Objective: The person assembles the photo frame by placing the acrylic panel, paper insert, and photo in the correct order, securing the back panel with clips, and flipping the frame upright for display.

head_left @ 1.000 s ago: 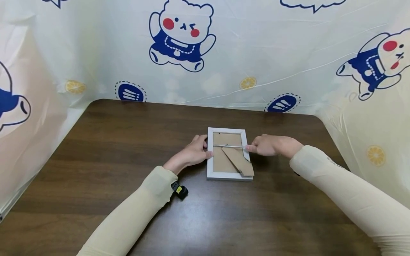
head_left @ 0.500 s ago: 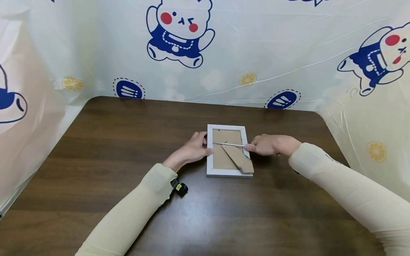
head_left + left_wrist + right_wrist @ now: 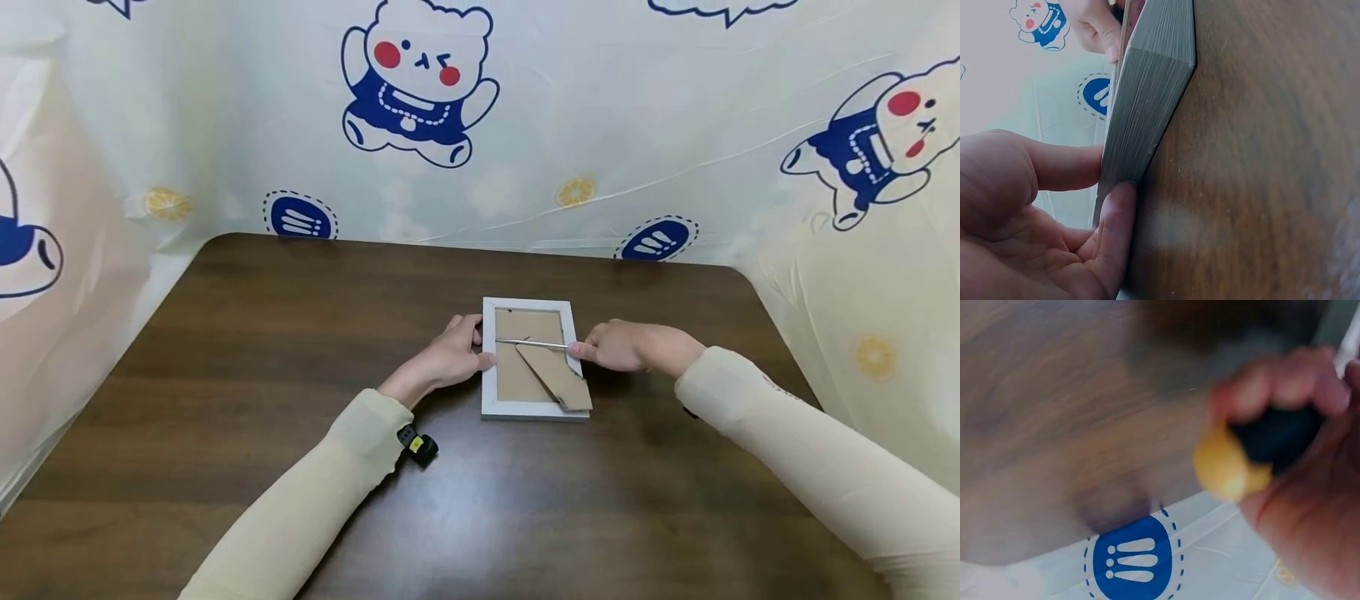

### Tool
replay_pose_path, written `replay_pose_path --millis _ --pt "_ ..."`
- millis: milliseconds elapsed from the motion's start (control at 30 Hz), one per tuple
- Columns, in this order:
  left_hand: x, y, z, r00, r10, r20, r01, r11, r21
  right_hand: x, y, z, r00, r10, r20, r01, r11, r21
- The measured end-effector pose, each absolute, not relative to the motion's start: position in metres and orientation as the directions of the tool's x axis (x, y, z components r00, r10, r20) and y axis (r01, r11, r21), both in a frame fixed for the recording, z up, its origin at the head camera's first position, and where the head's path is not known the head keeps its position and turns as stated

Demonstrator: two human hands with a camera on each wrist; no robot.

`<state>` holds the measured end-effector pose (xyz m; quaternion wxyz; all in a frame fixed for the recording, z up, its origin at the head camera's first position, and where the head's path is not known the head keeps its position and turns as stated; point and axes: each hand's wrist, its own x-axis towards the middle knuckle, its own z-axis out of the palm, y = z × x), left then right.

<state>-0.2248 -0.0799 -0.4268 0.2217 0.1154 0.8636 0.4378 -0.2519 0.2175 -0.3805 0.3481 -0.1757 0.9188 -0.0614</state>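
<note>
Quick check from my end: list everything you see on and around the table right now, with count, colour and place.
picture frame: one, white, face down at table centre
backing board: one, brown cardboard, inside the frame
easel stand: one, brown cardboard, over the frame's near right corner
screwdriver: one, silver shaft across the backing, black and yellow handle
table: one, dark brown wood
curtain: cream with blue bear prints, behind and beside the table
left hand: holds the frame's left edge
right hand: grips the screwdriver handle
</note>
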Motion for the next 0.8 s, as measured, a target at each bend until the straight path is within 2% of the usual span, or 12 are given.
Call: replay_pose_path --millis 200,800 --pt "-0.222 -0.081 -0.427 -0.877 0.389 -0.282 -0.003 0.582 0.813 -0.249 0.22 -0.382 -0.728 -0.431 -0.533 -0.404 0.898 -0.174" --pt "-0.222 -0.081 -0.426 -0.879 0.383 -0.284 -0.008 0.583 0.812 -0.242 0.229 -0.384 -0.756 -0.469 -0.456 -0.413 0.883 -0.223"
